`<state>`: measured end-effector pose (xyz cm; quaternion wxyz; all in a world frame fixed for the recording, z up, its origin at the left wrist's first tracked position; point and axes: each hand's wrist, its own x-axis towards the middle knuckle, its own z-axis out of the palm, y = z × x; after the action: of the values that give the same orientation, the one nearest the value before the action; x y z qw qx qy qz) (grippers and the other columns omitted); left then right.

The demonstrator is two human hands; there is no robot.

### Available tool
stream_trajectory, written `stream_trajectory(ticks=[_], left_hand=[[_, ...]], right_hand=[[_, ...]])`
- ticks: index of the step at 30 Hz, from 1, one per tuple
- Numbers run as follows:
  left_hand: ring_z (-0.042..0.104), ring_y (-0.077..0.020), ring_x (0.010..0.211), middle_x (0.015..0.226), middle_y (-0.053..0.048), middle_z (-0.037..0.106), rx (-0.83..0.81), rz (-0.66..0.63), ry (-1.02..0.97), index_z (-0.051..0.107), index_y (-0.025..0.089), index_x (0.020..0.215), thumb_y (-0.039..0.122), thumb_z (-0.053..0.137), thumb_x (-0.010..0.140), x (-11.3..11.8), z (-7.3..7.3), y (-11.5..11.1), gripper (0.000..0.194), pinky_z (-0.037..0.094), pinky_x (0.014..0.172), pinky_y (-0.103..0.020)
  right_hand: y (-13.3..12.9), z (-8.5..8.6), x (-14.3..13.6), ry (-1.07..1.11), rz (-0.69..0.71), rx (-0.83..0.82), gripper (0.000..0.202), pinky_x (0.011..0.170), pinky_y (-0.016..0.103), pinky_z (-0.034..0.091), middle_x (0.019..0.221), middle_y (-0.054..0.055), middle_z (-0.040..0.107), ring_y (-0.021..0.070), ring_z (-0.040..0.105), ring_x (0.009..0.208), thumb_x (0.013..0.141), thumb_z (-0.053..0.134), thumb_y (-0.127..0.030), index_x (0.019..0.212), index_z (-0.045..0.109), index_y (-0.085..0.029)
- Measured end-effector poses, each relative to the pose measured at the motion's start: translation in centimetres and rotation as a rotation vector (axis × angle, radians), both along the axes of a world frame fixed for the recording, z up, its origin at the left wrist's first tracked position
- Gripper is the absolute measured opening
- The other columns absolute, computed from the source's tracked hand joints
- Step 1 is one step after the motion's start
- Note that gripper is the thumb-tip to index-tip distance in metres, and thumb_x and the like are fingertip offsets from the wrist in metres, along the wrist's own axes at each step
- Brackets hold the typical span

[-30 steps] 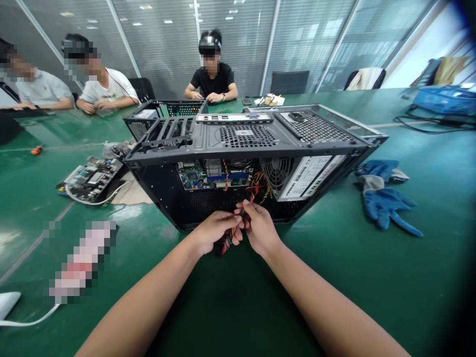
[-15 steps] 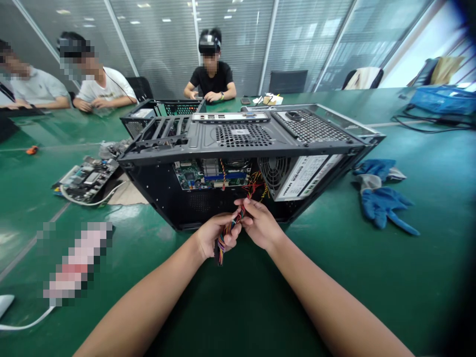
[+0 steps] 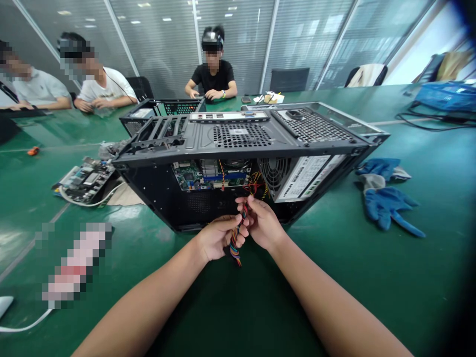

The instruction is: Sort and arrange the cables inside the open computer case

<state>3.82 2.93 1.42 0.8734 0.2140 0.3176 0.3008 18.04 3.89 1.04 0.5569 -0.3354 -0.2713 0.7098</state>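
Observation:
A bundle of multicoloured power cables [image 3: 234,246] hangs in front of an open black computer case [image 3: 148,186]. My left hand [image 3: 219,237] is closed around its lower part, and the loose end dangles below the fingers. Higher up, my right hand [image 3: 263,222] pinches the same bundle near the case opening. The wires run up toward the power supply [image 3: 310,174] fixed at the case's upper right, beside its fan. Deeper inside sits a motherboard [image 3: 189,177] with a blue slot strip and a thin orange-black cable in front of it.
Blue work gloves [image 3: 386,203] lie to the right. A loose circuit board [image 3: 87,181] and a power strip [image 3: 80,263], pixelated, are on the left. Behind stands another case [image 3: 143,113]. Several people sit across the green table [image 3: 372,277]; a blue bag [image 3: 444,98] is far right.
The cable bundle's lower end has swung a little to the right. Both hands have shifted slightly right and still hold the bundle. The view has moved slightly.

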Motion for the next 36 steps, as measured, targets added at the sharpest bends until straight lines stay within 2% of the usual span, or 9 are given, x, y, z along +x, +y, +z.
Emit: stream_trajectory(ticks=[4,9,14,16,18,21,26,30,36], left_hand=[[0.061,-0.0087,0.046,0.062,-0.004,0.067,0.044,-0.009,0.126,0.064,0.009,0.082,0.022,0.060,0.091,-0.1,0.2,0.1,0.016,0.048,0.046,-0.017],[0.060,-0.0091,0.045,0.061,-0.004,0.067,0.269,-0.050,0.288,0.063,0.010,0.082,0.029,0.065,0.087,-0.2,0.5,0.2,0.020,0.043,0.043,-0.017],[0.060,-0.0086,0.044,0.058,-0.002,0.064,0.488,-0.047,0.554,0.059,0.010,0.078,0.023,0.059,0.089,0.0,1.3,0.1,0.017,0.043,0.045,-0.017],[0.059,-0.0082,0.044,0.058,-0.001,0.064,0.524,-0.044,0.608,0.059,0.010,0.078,0.022,0.058,0.090,0.0,1.4,0.1,0.017,0.042,0.045,-0.016],[0.060,-0.0087,0.045,0.060,-0.002,0.064,0.474,-0.075,0.550,0.059,0.011,0.080,0.025,0.058,0.090,-0.2,1.4,0.2,0.018,0.043,0.044,-0.016],[0.060,-0.0092,0.045,0.067,-0.004,0.068,0.285,-0.152,0.365,0.062,0.011,0.088,0.030,0.061,0.089,-0.7,1.2,0.5,0.019,0.041,0.039,-0.016],[0.059,-0.0083,0.045,0.068,-0.003,0.066,0.096,-0.107,0.280,0.064,0.010,0.085,0.028,0.064,0.087,-1.0,1.0,0.8,0.017,0.042,0.039,-0.017],[0.061,-0.0087,0.048,0.062,-0.001,0.063,0.093,-0.073,0.292,0.065,0.009,0.082,0.025,0.069,0.083,-0.8,1.0,0.8,0.017,0.044,0.043,-0.017],[0.058,-0.0063,0.047,0.062,-0.001,0.063,0.123,-0.028,0.353,0.066,0.009,0.081,0.028,0.073,0.079,-0.5,1.0,0.6,0.020,0.041,0.044,-0.016]], right_hand=[[0.2,-0.1,0.2,-0.042,-0.025,0.017,0.035,0.037,0.020,0.039,0.068,0.000,0.063,0.0040,0.041,0.040,0.071,0.077,-0.044,0.088,0.070,-0.014],[0.2,-0.4,-0.1,-0.144,-0.073,0.053,0.037,0.037,0.020,0.035,0.069,0.000,0.065,0.0030,0.038,0.039,0.072,0.076,-0.049,0.081,0.067,-0.014],[0.3,-0.7,-0.6,-0.191,-0.117,0.079,0.037,0.037,0.020,0.034,0.069,0.000,0.065,0.0026,0.036,0.038,0.072,0.075,-0.050,0.080,0.066,-0.015],[0.3,-0.8,-0.6,-0.191,-0.119,0.074,0.037,0.037,0.021,0.033,0.069,0.000,0.065,0.0029,0.036,0.038,0.072,0.075,-0.050,0.080,0.066,-0.015],[0.3,-0.8,-0.5,-0.191,-0.112,0.061,0.037,0.036,0.021,0.032,0.067,0.000,0.065,0.0036,0.037,0.038,0.072,0.075,-0.050,0.080,0.066,-0.015],[0.3,-0.7,-0.2,-0.142,-0.071,0.040,0.037,0.037,0.021,0.034,0.068,0.001,0.064,0.0046,0.039,0.040,0.073,0.074,-0.050,0.081,0.067,-0.015],[0.0,-0.5,0.1,-0.031,0.001,0.012,0.035,0.039,0.024,0.040,0.073,0.000,0.064,0.0062,0.042,0.043,0.074,0.075,-0.046,0.091,0.069,-0.016],[0.0,-0.6,0.1,-0.105,-0.041,0.035,0.036,0.041,0.021,0.038,0.073,0.001,0.066,0.0044,0.041,0.043,0.072,0.077,-0.043,0.093,0.067,-0.015],[0.1,-0.9,0.1,-0.139,-0.062,0.065,0.033,0.041,0.021,0.036,0.071,0.001,0.067,0.0032,0.037,0.041,0.073,0.075,-0.045,0.082,0.064,-0.016]])
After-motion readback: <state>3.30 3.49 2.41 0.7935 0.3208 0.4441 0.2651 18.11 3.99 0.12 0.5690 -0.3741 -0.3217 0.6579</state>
